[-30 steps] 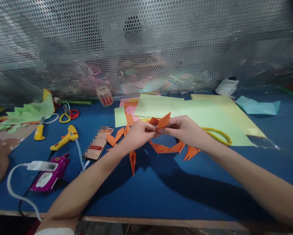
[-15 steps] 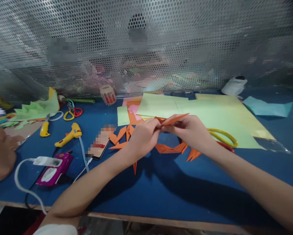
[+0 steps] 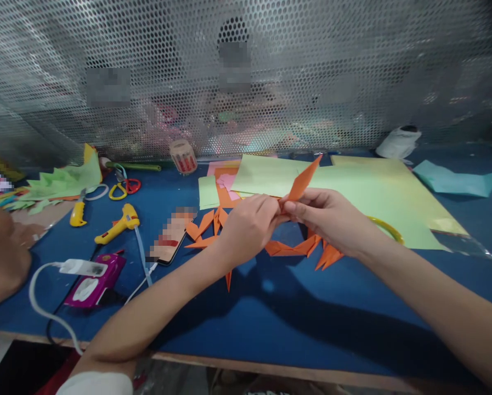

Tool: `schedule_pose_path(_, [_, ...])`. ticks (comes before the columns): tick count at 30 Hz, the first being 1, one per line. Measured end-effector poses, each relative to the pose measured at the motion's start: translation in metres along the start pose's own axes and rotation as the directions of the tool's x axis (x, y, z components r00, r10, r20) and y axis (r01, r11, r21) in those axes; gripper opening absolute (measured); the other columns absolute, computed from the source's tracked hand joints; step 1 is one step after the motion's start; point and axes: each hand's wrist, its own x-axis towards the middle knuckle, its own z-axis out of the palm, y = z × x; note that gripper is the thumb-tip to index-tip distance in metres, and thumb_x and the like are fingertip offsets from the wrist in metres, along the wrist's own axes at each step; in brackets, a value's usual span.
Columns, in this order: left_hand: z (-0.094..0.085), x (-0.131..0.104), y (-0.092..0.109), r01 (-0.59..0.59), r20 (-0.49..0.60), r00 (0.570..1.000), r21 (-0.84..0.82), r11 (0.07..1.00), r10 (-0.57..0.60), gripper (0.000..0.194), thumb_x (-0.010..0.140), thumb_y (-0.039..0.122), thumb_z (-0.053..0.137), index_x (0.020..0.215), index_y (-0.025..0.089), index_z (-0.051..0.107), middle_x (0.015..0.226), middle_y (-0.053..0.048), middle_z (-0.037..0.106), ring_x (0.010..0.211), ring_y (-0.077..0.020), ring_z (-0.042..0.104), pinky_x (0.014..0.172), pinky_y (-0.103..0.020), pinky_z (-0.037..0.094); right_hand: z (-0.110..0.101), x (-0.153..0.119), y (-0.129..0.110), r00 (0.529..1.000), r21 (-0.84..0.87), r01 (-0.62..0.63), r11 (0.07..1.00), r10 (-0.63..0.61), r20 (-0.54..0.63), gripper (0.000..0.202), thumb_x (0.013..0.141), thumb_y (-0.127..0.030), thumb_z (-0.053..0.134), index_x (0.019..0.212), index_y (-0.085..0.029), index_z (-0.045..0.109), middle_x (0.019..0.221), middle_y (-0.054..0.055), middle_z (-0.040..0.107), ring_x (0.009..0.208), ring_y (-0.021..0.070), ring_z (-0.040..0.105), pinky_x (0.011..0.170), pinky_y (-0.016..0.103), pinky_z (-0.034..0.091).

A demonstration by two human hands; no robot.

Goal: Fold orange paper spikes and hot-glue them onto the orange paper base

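Observation:
Both hands meet above the blue table on a folded orange paper piece (image 3: 304, 180), whose long pointed flap stands up and leans right. My left hand (image 3: 249, 222) is closed on its lower end, the fingertips partly hidden behind the knuckles. With thumb and fingers, my right hand (image 3: 326, 214) pinches the base of the flap. Below and around the hands lie more folded orange paper shapes (image 3: 290, 248), partly covered by my hands and wrists. Another orange folded group (image 3: 207, 227) rests left of my left hand.
To the left are a phone (image 3: 171, 238), yellow glue gun (image 3: 120, 224), purple power strip (image 3: 95, 280) with cables, yellow cutter (image 3: 78, 213) and scissors (image 3: 124, 188). Pale green sheets (image 3: 369, 192) lie behind my hands, a tape roll (image 3: 183, 156) further back. Another person's hand (image 3: 1, 255) is at far left.
The pointed flap of the orange paper has swung from nearly flat to upright. My hands have shifted slightly right and stay together on the paper.

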Motion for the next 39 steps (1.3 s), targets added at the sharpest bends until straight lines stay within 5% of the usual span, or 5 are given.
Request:
schedule_pose_path(14, [0.005, -0.003, -0.008, -0.113, -0.002, 0.993, 0.275, 0.955, 0.118, 0.035, 0.099, 0.032, 0.035, 0.074, 0.016, 0.055, 0.067, -0.006, 0.057, 0.068, -0.0184, 0.05, 0.064, -0.032, 0.035, 0.001, 0.003, 0.002, 0.986, -0.093, 0.003, 0.996, -0.019, -0.167, 0.035, 0.057, -0.052, 0.081, 0.063, -0.02, 0.066, 0.062, 0.0, 0.062, 0.06, 0.0122, 0.055, 0.064, 0.029, 0.05])
schedule_pose_path(20, [0.003, -0.002, -0.001, 0.084, 0.006, 0.996, -0.077, 0.994, -0.084, 0.031, 0.096, 0.028, 0.04, 0.073, 0.017, 0.058, 0.071, -0.005, 0.064, 0.07, -0.0163, 0.054, 0.069, -0.03, 0.041, 0.002, 0.005, -0.001, 0.971, 0.012, 0.036, 0.999, -0.032, -0.237, 0.043, 0.057, -0.053, 0.08, 0.052, -0.02, 0.054, 0.05, -0.005, 0.047, 0.053, 0.0088, 0.043, 0.059, 0.028, 0.043])
schedule_pose_path(25, [-0.001, 0.003, 0.002, 0.346, 0.195, 0.938, -0.542, 0.766, -0.287, 0.021, 0.089, 0.023, 0.05, 0.073, 0.017, 0.062, 0.074, -0.002, 0.066, 0.067, -0.0115, 0.057, 0.065, -0.023, 0.044, 0.001, 0.003, -0.002, 0.985, 0.058, -0.007, 0.998, 0.017, -0.17, 0.041, 0.059, -0.05, 0.08, 0.053, -0.019, 0.053, 0.05, -0.006, 0.044, 0.052, 0.0074, 0.039, 0.056, 0.026, 0.038])
schedule_pose_path(35, [0.002, 0.001, 0.003, 0.382, 0.313, 0.924, -0.715, 0.585, -0.221, 0.026, 0.086, 0.028, 0.044, 0.062, 0.019, 0.047, 0.062, 0.002, 0.045, 0.058, -0.0108, 0.042, 0.058, -0.025, 0.037, 0.001, -0.003, -0.009, 0.994, 0.025, -0.047, 0.999, 0.049, -0.094, 0.035, 0.056, -0.044, 0.083, 0.055, -0.018, 0.06, 0.052, -0.006, 0.044, 0.052, 0.0068, 0.039, 0.052, 0.025, 0.034])
schedule_pose_path(39, [-0.001, 0.002, 0.001, 0.203, 0.159, 0.979, -0.646, 0.736, -0.131, 0.03, 0.084, 0.023, 0.045, 0.057, 0.021, 0.033, 0.06, 0.003, 0.037, 0.059, -0.0118, 0.037, 0.059, -0.027, 0.035, 0.001, -0.005, -0.012, 0.997, -0.016, -0.027, 1.0, 0.026, -0.068, 0.031, 0.057, -0.044, 0.083, 0.062, -0.019, 0.065, 0.053, -0.006, 0.044, 0.052, 0.0071, 0.038, 0.05, 0.025, 0.033])
